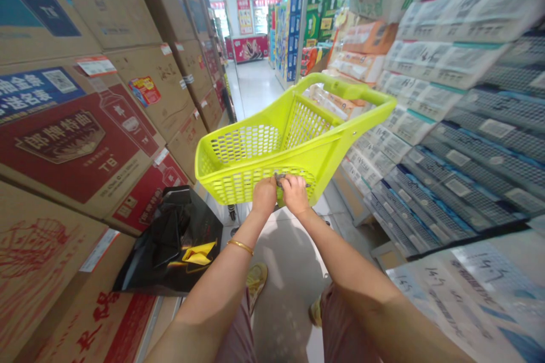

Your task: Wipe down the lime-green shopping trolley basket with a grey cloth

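A lime-green plastic shopping cart (242, 164) with a perforated basket stands sideways in front of me, its handle end up to the right. My left hand (264, 195) and my right hand (295, 193) meet side by side at the near wall of the basket. Both are closed, fingers curled, on a small dark crumpled cloth (280, 179). Most of the cloth is hidden by the fingers. Whether it only touches the basket wall or is caught in its holes, I cannot tell. The inside of the cart shows only in part.
Stacked cardboard cartons (55, 142) line the left side. A black bag (191, 227) with a yellow piece (199, 253) lies by them. On the right rise stacks of packaged goods (455, 170). Tiled floor (255, 88) runs down the aisle towards a pink display (249, 49).
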Motion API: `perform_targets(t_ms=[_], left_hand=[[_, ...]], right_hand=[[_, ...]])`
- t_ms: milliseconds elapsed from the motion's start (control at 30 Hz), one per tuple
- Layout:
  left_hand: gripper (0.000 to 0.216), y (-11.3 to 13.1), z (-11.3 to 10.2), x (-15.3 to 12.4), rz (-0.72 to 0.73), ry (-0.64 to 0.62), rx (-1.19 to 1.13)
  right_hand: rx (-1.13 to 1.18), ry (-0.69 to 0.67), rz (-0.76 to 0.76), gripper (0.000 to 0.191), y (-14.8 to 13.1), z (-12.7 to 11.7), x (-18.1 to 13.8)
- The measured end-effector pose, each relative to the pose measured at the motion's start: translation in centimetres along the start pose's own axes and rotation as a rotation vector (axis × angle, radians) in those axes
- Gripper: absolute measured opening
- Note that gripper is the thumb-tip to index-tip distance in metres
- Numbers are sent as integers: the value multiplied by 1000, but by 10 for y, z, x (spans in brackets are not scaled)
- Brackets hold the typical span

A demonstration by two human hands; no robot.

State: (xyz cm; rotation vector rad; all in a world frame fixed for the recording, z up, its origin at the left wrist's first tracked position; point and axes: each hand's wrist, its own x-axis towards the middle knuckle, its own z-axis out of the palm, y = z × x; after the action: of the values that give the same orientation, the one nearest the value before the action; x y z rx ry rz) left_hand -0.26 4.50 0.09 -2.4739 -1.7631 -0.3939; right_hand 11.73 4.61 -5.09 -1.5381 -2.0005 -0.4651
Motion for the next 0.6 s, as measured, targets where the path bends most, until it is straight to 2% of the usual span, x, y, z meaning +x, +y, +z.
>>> perform_targets(t_ms=[167,300,400,600], left_hand=[[27,1,-1,0,-7,2,44],[25,2,-2,0,-16,2,48],[23,3,-3,0,-23,-5,28],[23,3,-3,0,-23,-6,-5]], right_hand=[[-21,-169,-69,26,4,7,-18],[-12,-222,-67,25,4,8,-21],[21,-195,-39,27,2,1,-11],[88,-39,36,27,-4,-22,14]])
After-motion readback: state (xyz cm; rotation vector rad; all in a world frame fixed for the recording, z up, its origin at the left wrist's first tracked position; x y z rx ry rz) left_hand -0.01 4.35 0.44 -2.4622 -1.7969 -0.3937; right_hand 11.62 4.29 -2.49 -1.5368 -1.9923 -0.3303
